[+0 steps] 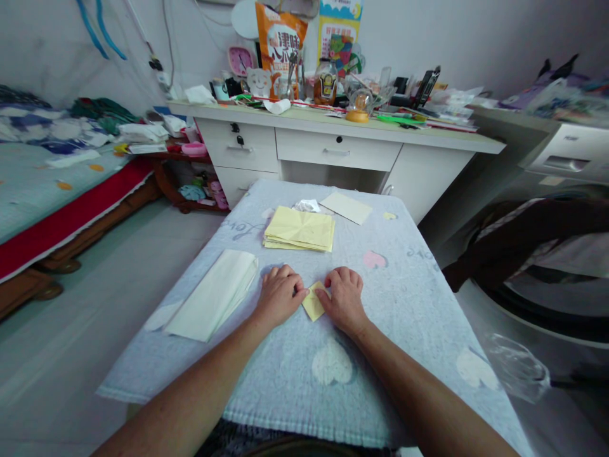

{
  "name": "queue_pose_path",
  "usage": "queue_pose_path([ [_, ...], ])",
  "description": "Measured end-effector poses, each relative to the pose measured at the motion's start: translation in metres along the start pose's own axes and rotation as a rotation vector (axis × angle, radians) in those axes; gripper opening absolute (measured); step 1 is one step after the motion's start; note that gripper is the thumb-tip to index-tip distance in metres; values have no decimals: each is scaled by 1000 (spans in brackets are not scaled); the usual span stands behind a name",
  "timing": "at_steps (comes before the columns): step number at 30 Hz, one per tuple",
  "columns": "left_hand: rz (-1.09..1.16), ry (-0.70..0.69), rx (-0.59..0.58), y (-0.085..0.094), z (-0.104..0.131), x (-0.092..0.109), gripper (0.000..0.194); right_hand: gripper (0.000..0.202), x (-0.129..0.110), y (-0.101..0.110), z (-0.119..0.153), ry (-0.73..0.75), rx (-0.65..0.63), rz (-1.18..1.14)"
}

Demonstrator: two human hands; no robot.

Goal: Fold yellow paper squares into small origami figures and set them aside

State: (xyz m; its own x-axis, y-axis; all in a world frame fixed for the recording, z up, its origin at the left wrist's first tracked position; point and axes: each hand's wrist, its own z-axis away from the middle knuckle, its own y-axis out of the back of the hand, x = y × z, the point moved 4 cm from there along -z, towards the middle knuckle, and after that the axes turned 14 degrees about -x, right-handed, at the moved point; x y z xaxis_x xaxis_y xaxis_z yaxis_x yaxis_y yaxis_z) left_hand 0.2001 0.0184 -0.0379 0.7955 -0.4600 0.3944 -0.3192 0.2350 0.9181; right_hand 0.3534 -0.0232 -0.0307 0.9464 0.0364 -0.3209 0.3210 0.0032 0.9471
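Between my hands a small folded yellow paper [314,306] lies on the blue cloth. My left hand [281,293] has curled fingers, its thumb pressing on the paper's left corner. From the right, my right hand [345,297] bears on the paper's upper right edge with its thumb, fingers curled as well. Just beyond them sits a stack of yellow paper sheets [299,227]. To the left of my left hand is a folded whitish paper bundle [212,295].
A crumpled white wrapper [307,205] and a pale card [346,207] lie behind the yellow stack on the cloth-covered table [399,355]. Beyond stands a cluttered white desk [337,151]; a bed [52,190] is at left, a washing machine [566,158] at right.
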Motion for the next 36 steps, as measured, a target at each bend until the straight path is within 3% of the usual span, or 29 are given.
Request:
queue_pose_path([
  [8, 0, -2, -17, 1, 0, -1, 16, 47, -2, 0, -1, -22, -8, 24],
  [23, 39, -2, -39, -1, -1, -6, 12, 68, 36, 4, 6, 8, -162, -19],
  [26, 53, -36, -41, 0, 0, -4, 9, 58, 38, 7, 4, 14, -132, -94],
  [32, 85, -90, -62, -1, -3, 7, 23, 14, 33, 10, 3, 73, -139, -150],
  [36, 138, -105, -80, -1, -4, 16, 24, 15, 21, 11, 5, 182, -170, -165],
])
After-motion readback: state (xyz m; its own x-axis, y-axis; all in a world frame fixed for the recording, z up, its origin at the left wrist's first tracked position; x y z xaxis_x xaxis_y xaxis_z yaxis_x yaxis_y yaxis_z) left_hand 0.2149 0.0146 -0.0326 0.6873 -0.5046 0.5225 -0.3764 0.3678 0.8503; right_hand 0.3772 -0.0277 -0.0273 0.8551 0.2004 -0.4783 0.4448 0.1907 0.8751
